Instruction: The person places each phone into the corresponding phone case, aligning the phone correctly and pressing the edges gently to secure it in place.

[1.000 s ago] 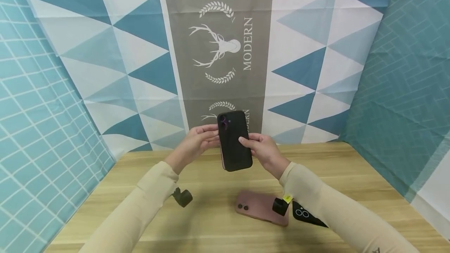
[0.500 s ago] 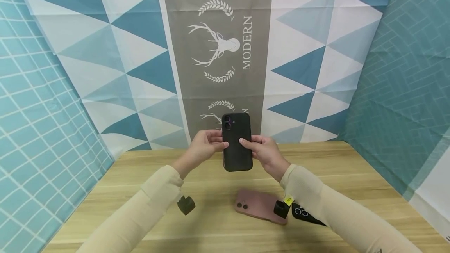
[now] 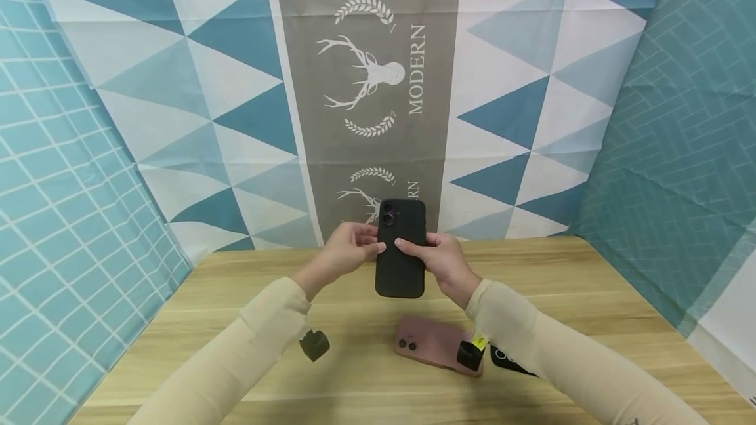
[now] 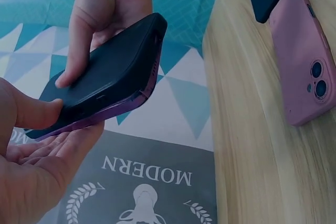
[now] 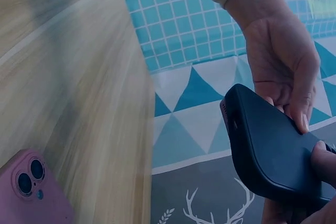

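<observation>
Held upright above the table, a purple phone [image 4: 118,109] wears a black phone case [image 3: 401,274] over its back. In the head view, the case's back with its camera cutout faces me. My left hand [image 3: 347,248] pinches the left edge, its thumb on the back and its fingers behind. From the other side my right hand [image 3: 444,256] grips the phone, thumb across the middle of the case. The left wrist view shows a purple strip of the phone along the case's edge. The phone's front is mostly hidden.
On the wooden table [image 3: 248,320] lies a pink phone case [image 3: 431,333] with two camera rings. Beside it, a black phone case [image 3: 509,361] is partly covered by the right sleeve. A patterned cloth backdrop [image 3: 366,149] stands behind the table.
The phone has turned from a slight tilt to upright and come down a little. My left thumb has moved from its edge onto the back of the case.
</observation>
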Tool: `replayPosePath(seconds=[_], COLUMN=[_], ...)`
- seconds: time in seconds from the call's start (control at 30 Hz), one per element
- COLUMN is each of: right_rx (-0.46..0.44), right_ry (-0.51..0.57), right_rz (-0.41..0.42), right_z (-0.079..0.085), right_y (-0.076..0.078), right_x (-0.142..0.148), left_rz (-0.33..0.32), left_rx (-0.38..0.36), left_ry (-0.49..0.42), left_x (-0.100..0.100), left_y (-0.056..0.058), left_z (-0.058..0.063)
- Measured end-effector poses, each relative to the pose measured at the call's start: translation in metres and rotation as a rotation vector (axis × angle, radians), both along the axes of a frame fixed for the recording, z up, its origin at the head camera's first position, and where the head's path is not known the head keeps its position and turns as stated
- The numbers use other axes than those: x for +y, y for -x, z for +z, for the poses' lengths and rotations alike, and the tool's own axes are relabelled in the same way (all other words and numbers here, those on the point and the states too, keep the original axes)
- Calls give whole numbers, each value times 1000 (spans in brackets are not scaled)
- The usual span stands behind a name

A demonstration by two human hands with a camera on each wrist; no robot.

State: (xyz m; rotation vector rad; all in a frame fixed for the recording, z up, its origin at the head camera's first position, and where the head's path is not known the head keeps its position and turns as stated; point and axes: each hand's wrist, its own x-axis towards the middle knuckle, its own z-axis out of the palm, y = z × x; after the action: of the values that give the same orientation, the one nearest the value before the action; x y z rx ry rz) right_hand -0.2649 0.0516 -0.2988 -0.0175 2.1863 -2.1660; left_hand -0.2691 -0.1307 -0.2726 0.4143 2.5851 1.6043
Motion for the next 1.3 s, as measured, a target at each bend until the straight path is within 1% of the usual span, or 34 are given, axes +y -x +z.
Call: replayPosePath(seconds=[0.1,0.2,0.3,0.37,0.53,0.6,0.7,0.8,0.97,1.13,1.3], right_rx=[0,1,-8,-11,-7,-2,4,-4,-24,-54,-60], right_ry=[-12,3,32,45,17,-4,-27,-37,-58,-69,-38], right_rz=[1,19,62,105,267,333,384,392,376,342,301], right_z=[-1,-1,0,2,5,5,7,7,2,-2,-3], right_y=[0,0,-1,-1,-2,-2,-2,-2,-1,-3,-3], right_x=[-2,-2,0,3,12,15,16,16,15,15,14], left_rz=[-10,12,48,64,104,133,168,180,156,134,148], left_rx=[-8,-12,-7,13,50,49,39,10,-39,-51,-63], left_ry=[-7,-31,-65,-84,-127,-161,-217,-238,-216,-210,-265], left_x=[2,2,3,2,-1,-2,-4,-6,-7,-6,-4], left_y=[0,-1,-1,-1,2,3,4,5,4,1,2], left_z=[0,0,3,6,12,13,14,12,9,7,3])
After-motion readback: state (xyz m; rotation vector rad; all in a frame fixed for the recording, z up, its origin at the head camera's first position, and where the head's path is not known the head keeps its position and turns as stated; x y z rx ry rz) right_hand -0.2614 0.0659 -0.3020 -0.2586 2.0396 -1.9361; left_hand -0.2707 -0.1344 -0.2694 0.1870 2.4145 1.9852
